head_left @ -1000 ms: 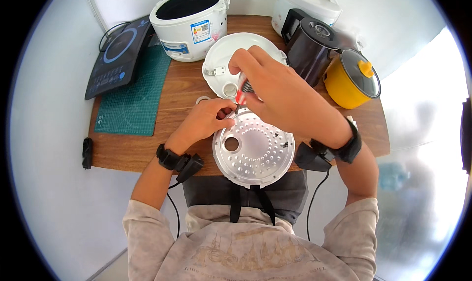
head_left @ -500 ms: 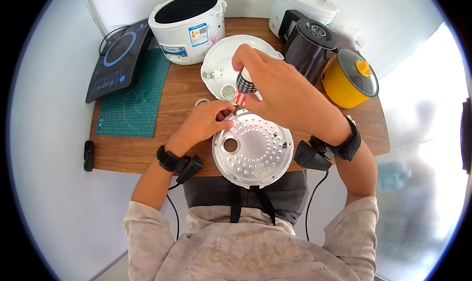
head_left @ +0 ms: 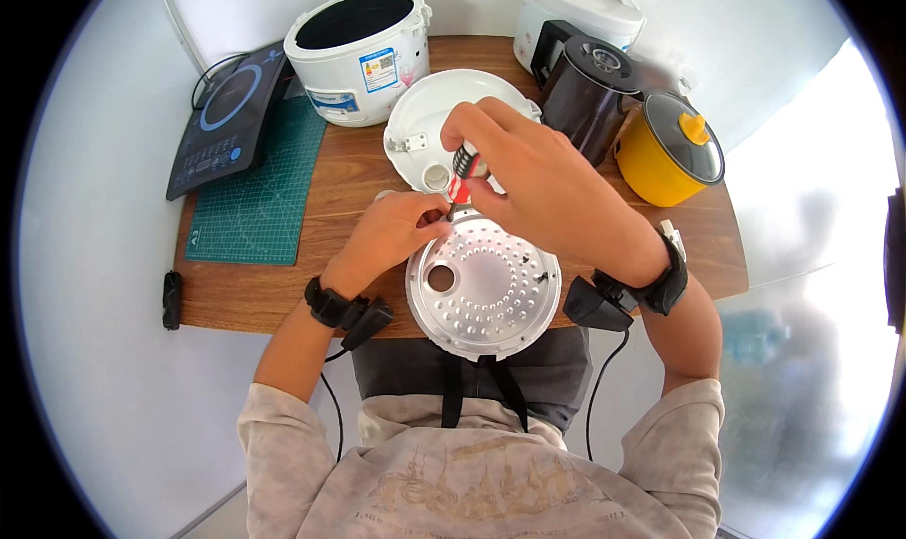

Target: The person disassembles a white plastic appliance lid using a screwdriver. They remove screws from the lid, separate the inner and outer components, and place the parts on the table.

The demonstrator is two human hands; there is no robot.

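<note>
A: Here we are at the wooden table (head_left: 330, 289), and your right hand (head_left: 538, 180) is wrapped round a screwdriver with a red, white and black-checked handle (head_left: 460, 191), its shaft pointing down!

B: Right at eleven o'clock on the round, silvery, dimpled metal plate (head_left: 486, 279), directly in front of you. And your left hand (head_left: 389, 232)?

A: Narrow, thumb and forefinger close together beside the shaft. I can't tell whether they pinch anything or just steady the rim.

B: Look at six o'clock: the plate's edge pokes out past the table, over your lap!

A: So leaning hard at twelve looks safer than pressing at six, where it could tip. It looks like thin sheet metal: light, fairly stiff, smooth enough to skate under your fingers.

B: Where would you take hold?

A: By the rim, at three and nine, palms flat to the edge. The round hole near nine offers a finger hook, but its edge may be sharp.

B: And just beyond, at twelve, lies the white, round plastic lid shell (head_left: 448, 109); that looks light and likelier to crack. The glass-lidded yellow pot (head_left: 656, 166) sits at two, well apart from your tool.
</note>
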